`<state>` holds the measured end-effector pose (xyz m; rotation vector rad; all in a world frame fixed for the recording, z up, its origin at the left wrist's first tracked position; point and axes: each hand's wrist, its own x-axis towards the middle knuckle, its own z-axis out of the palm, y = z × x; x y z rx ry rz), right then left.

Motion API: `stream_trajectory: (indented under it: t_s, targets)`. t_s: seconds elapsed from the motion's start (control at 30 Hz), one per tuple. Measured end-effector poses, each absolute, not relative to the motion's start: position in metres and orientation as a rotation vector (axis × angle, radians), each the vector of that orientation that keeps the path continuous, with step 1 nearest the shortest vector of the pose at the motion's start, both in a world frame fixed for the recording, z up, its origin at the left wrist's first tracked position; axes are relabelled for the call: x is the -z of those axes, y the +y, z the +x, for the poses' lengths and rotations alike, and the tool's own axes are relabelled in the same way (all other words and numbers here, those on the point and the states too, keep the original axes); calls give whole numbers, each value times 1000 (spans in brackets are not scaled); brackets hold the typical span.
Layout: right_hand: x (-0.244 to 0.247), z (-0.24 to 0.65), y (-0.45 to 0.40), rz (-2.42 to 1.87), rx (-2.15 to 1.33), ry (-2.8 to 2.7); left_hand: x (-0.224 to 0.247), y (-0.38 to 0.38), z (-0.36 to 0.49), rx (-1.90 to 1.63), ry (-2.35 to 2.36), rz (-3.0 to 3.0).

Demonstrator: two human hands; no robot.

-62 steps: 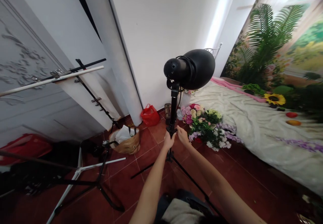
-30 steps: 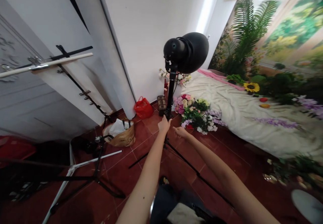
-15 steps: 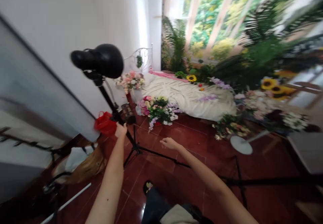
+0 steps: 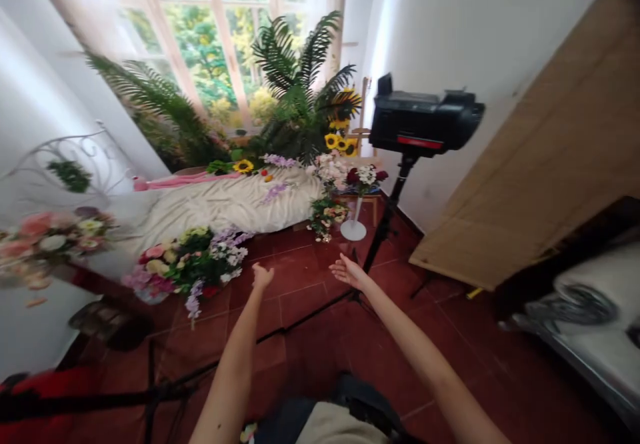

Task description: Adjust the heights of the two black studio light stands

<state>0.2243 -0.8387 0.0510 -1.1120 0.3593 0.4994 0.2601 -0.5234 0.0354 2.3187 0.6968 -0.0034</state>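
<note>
My left hand (image 4: 263, 275) is held out over the red floor, thumb apart from the fingers, with nothing in it. Closest to it is a bunch of mixed artificial flowers (image 4: 185, 261), just to its left. My right hand (image 4: 349, 272) reaches forward with its palm turned up and fingers stretched, also bare. Just beyond it rises the black pole of a light stand (image 4: 383, 231), which carries a black studio light (image 4: 425, 124). Whether the right hand touches the pole I cannot tell; it looks apart from it.
A cream-draped bed (image 4: 210, 201) lies under a window-scene backdrop (image 4: 200, 51) with palm fronds (image 4: 295, 91). Another stand's black legs (image 4: 160, 394) cross the lower left floor, beside a red bag (image 4: 50, 397). At right are a hanging brown sheet (image 4: 505, 184) and folded pale material (image 4: 590, 304).
The view has swung to the right. My left hand has come off the left light's pole and opened. The right hand has opened out, close to the other light stand.
</note>
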Motion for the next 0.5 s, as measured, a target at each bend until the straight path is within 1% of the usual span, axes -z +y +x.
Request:
stream_trajectory:
  t_s: [0.1,0.23,0.37,0.5]
  targets:
    - [-66,230,-916,-888,-391,441,-43,-644,307,137,232,2153]
    - [-77,234,-994,-776,-243,444,-56,-778,337,121,-286,1905]
    - [-86,243,-1033,-639,-190,434,-74,-865,350,-7,-513,1835]
    - [-97,255,-1045,-526,-243,412,-94,-917,358,-14,-541,1829]
